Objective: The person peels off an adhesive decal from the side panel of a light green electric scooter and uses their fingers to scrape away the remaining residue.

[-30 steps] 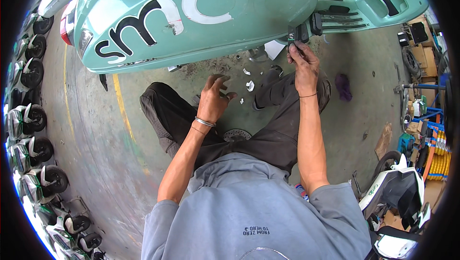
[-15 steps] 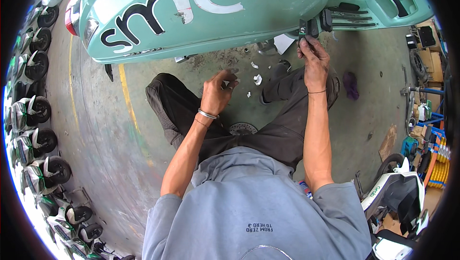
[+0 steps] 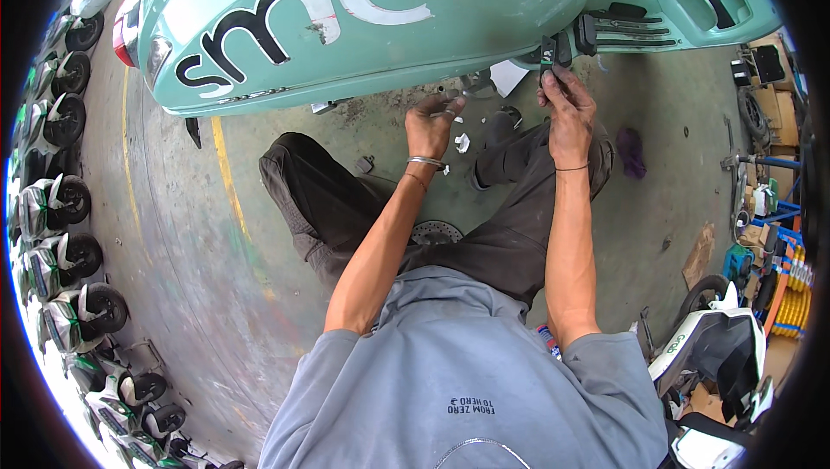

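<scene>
In front of me is a mint-green scooter [image 3: 484, 32] with large black and white lettering on its side panel. Pinched between the thumb and fingers of my right hand [image 3: 569, 119] is a small flat black piece [image 3: 548, 52] with light and green marks. It lies against dark parts [image 3: 565, 47] under the scooter's lower edge; whether it is fixed to them I cannot tell. My left hand [image 3: 430, 127], fingertips darkened with grime, is below the panel with its fingers curled together. Anything small between them is too hard to make out.
White scraps [image 3: 462, 142] and dark dirt [image 3: 359, 111] lie on the floor under the scooter. A perforated metal disc [image 3: 437, 232] rests between my legs. A purple cloth [image 3: 631, 153] lies to the right. Parked scooters [image 3: 65, 201] line the left; shelving [image 3: 787, 253] stands right.
My left hand has moved right and a little forward, toward my right hand. A small grey block on the floor by my left knee is now uncovered. My right hand stays on the black piece.
</scene>
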The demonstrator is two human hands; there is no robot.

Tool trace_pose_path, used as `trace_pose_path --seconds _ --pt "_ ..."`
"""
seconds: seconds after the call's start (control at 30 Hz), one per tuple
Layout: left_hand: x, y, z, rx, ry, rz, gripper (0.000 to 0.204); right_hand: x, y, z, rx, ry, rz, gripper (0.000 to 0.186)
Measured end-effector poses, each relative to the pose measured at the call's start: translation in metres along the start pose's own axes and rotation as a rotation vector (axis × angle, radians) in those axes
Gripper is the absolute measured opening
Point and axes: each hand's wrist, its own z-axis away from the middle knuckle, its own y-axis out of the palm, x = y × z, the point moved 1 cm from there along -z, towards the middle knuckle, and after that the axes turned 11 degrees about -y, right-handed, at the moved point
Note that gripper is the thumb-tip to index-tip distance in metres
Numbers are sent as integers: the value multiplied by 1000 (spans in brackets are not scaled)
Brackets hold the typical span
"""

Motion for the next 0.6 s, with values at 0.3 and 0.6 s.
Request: trace_pose_path --seconds 0.3,0.6 --pt "-9 14 -3 -108 153 -102 35 -4 -4 -3 38 -4 -1 23" --pt "9 15 -13 72 45 -97 32 -9 1 -5 63 -12 10 23"
